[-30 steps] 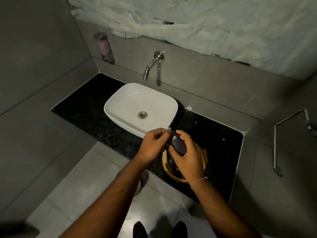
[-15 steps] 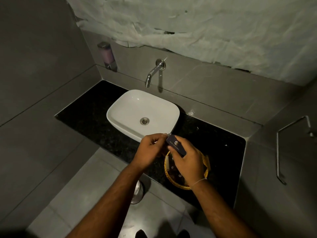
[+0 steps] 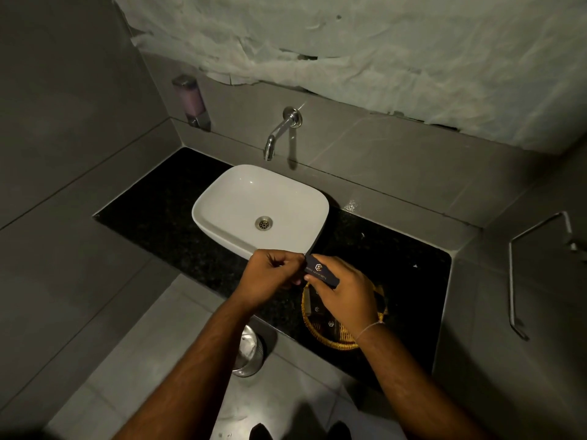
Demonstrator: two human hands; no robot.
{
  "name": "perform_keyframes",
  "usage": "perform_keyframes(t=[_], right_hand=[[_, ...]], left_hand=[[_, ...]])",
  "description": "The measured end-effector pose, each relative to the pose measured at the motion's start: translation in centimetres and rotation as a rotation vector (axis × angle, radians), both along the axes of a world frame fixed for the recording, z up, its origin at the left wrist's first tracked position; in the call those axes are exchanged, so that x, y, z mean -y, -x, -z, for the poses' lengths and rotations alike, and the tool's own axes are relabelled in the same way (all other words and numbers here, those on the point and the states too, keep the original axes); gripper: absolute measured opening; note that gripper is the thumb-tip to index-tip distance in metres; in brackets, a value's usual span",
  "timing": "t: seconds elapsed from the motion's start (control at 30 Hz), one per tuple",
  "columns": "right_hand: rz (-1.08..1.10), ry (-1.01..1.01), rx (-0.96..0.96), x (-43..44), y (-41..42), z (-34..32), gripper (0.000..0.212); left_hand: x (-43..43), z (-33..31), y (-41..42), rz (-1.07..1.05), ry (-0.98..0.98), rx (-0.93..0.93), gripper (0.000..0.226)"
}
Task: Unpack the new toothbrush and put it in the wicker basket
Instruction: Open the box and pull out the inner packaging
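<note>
A slim dark blue toothbrush box (image 3: 320,270) with a gold logo is held above the counter's front edge. My right hand (image 3: 346,290) grips its lower end from the right. My left hand (image 3: 270,274) pinches the box's upper left end, fingers curled around the flap. Directly below the right hand sits the round wicker basket (image 3: 320,338) on the black counter; a few small dark packets lie in it, and much of it is hidden by my hand and wrist. The toothbrush itself is not visible.
A white basin (image 3: 222,201) stands on the black granite counter (image 3: 152,201) to the left, under a wall tap (image 3: 279,131). A soap dispenser (image 3: 190,101) hangs at the back left. A steel bin (image 3: 247,354) is on the floor below; a towel rail (image 3: 521,277) is on the right wall.
The hands and box stay together above the basket; my left fingers have shifted slightly on the box's end. The camera has tilted a little.
</note>
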State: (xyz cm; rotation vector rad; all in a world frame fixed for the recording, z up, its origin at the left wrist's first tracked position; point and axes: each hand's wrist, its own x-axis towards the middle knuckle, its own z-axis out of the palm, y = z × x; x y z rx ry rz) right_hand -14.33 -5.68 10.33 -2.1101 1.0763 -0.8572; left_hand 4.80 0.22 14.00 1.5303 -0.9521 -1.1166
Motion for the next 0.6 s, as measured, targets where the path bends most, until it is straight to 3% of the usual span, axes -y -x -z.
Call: perform_keyframes(t=[0.33, 0.6], right_hand=[[-0.072, -0.139, 0.002, 1.0, 0.3, -0.1, 0.056], [-0.114, -0.147, -0.041, 1.0, 0.7, -0.6, 0.042]], left_hand=[[-0.8, 0.6, -0.7, 0.017, -0.117, -0.152, 0.024], [-0.9, 0.6, -1.4, 0.044, -0.112, -0.167, 0.023]])
